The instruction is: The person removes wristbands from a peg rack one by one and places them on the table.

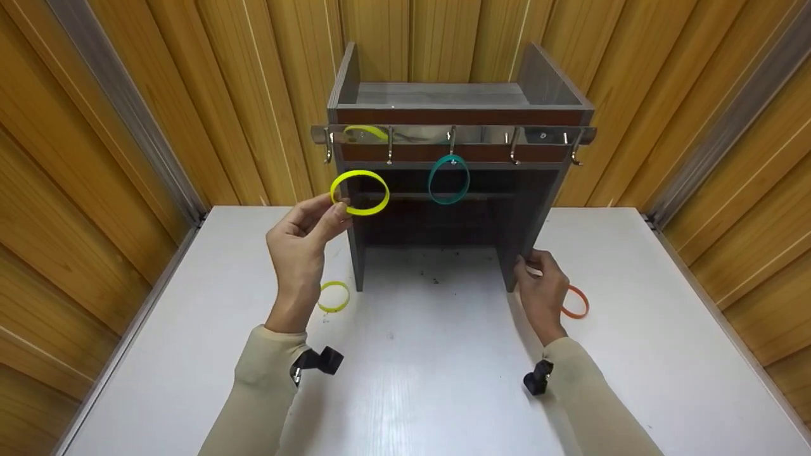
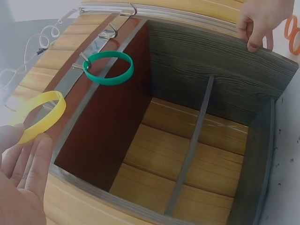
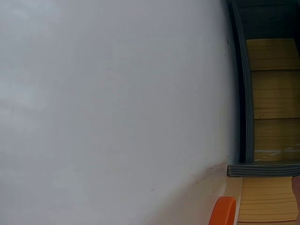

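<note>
My left hand (image 1: 298, 253) pinches a yellow wristband (image 1: 359, 192) between thumb and fingers, in front of the left end of a metal hook rail (image 1: 485, 134). In the left wrist view, the same yellow wristband (image 2: 44, 123) is held near the rail. A teal wristband (image 1: 467, 183) hangs from the rail's middle hook. Low on the right, my right hand (image 1: 546, 288) grips the front edge of the grey wooden shelf's right side panel (image 1: 535, 209). Only a sliver of that hand shows at the edge of the right wrist view.
A yellow-green wristband (image 1: 334, 309) lies on the white table (image 1: 405, 392) left of the shelf. An orange wristband (image 1: 578, 315) lies to the right, partly behind my right hand. Wood-patterned walls (image 1: 114, 126) enclose the back and sides.
</note>
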`<state>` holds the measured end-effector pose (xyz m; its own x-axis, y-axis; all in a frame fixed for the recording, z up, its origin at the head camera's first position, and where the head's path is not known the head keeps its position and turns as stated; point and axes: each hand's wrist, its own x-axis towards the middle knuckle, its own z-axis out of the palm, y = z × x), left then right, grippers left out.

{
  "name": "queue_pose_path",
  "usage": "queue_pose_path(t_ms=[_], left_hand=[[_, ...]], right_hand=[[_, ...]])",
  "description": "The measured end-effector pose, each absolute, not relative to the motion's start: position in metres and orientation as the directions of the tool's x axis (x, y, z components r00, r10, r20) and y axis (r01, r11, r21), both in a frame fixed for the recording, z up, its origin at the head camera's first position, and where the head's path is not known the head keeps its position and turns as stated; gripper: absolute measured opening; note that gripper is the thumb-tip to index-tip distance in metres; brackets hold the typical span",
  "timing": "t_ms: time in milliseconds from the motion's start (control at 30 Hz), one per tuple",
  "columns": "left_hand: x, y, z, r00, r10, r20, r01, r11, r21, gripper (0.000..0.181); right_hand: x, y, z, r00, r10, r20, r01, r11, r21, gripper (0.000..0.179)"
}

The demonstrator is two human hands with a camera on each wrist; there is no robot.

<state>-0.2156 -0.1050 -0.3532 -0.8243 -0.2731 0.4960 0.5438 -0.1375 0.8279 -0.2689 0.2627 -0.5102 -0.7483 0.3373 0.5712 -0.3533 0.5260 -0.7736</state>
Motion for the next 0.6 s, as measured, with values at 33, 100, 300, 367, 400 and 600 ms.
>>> queue_pose_path(t_ms=[33,100,300,367,400,600], left_hand=[[-0.215,-0.107,-0.355,-0.826,-0.279,0.490,0.539,-0.132,0.832,0.023],[-0.214,-0.110,-0.360,-0.830,-0.293,0.475,0.525,-0.121,0.842,0.024],[-0.210,-0.119,-0.375,-0.842,-0.325,0.431,0.478,-0.079,0.875,0.027],[-0.209,-0.122,-0.381,-0.847,-0.332,0.415,0.462,-0.076,0.884,0.028],[-0.209,-0.124,-0.384,-0.850,-0.336,0.406,0.453,-0.072,0.889,0.028],[-0.207,-0.135,-0.406,-0.865,-0.368,0.342,0.389,-0.058,0.919,0.028]], right_hand=[[-0.269,0.263,-0.510,-0.748,0.336,0.572,-0.354,0.527,-0.773,0.014],[-0.269,0.262,-0.510,-0.751,0.332,0.571,-0.355,0.526,-0.773,0.015],[-0.268,0.260,-0.511,-0.752,0.326,0.573,-0.363,0.520,-0.773,0.014],[-0.268,0.259,-0.511,-0.750,0.324,0.577,-0.367,0.523,-0.770,0.014],[-0.267,0.259,-0.511,-0.749,0.322,0.579,-0.367,0.525,-0.768,0.015],[-0.267,0.258,-0.510,-0.749,0.318,0.581,-0.360,0.540,-0.761,0.016]])
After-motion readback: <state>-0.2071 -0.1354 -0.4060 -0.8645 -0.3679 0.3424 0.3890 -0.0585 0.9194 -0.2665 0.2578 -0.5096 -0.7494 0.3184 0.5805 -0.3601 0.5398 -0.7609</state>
